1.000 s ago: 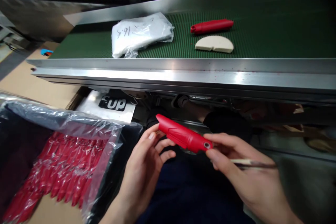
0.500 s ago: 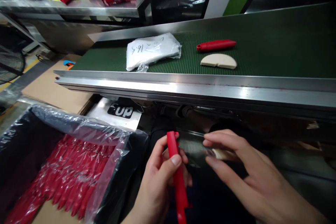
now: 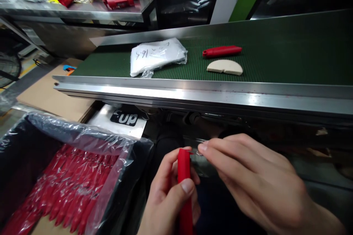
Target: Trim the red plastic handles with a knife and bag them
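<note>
Clamping a red piece (image 3: 184,176) in the left grip (image 3: 168,198), with the thumb pressed on its near face and the fingers behind. Projecting past the thumb at its upper end, and running down out of view at its lower end. Hovering just right of that upper end, with the fingers of the right grip (image 3: 256,176) close together and apart from the red piece. Cannot tell whether clamped on anything there, with the thumb hidden.

Lying left of the left grip, within a plastic-lined box (image 3: 132,154): many red parts (image 3: 79,180) in rows, under clear film. Showing farther off, beyond the left grip and to its left, a white sheet (image 3: 132,128) marked "up".

Stretching across beyond both grips, a metal rail (image 3: 176,89), then a green conveyor belt (image 3: 281,58). Resting on the belt, beyond the right grip, a cream half-disc (image 3: 224,67), with a second red piece (image 3: 222,51) just behind it; farther left, a white packet (image 3: 157,57) with handwriting. Sitting farthest, beyond and left of the left grip, several red fittings (image 3: 118,0) on a steel shelf (image 3: 91,15).
</note>
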The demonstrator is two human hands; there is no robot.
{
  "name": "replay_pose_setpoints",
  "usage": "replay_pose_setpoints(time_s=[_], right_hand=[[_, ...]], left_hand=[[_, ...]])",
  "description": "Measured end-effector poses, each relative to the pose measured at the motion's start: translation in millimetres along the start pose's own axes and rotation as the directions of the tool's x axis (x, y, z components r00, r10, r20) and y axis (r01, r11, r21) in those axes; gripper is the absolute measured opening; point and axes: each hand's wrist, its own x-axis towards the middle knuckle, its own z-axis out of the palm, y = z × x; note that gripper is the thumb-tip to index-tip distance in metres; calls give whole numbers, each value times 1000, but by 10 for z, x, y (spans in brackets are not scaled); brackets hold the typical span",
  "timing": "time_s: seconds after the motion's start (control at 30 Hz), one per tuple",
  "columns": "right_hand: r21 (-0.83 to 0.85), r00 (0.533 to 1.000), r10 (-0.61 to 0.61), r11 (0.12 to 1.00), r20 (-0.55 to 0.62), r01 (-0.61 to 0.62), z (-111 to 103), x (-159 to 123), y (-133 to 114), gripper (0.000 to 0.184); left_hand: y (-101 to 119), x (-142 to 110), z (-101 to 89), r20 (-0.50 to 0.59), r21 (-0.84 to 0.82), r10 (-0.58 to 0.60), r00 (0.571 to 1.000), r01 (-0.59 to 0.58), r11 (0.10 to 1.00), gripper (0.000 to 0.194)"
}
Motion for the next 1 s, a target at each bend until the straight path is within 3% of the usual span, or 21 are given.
replay_pose_setpoints(time_s=[0.47,0.7,1.0], right_hand=[[-36,1000,-9,999,-23,8,16,8,-23,35],[-44,1000,-10,999,-26,9,52,8,-50,32],[-145,997,-77,987,-24,73,92,-66,-226,28]], left_hand=[[-6,-13,-13,18,0,-8,1000,8,1000,39],[-9,3,25,-40,-12,-4,999,4,1000,30],[137,16,46,-72,50,1,997,3,999,28]])
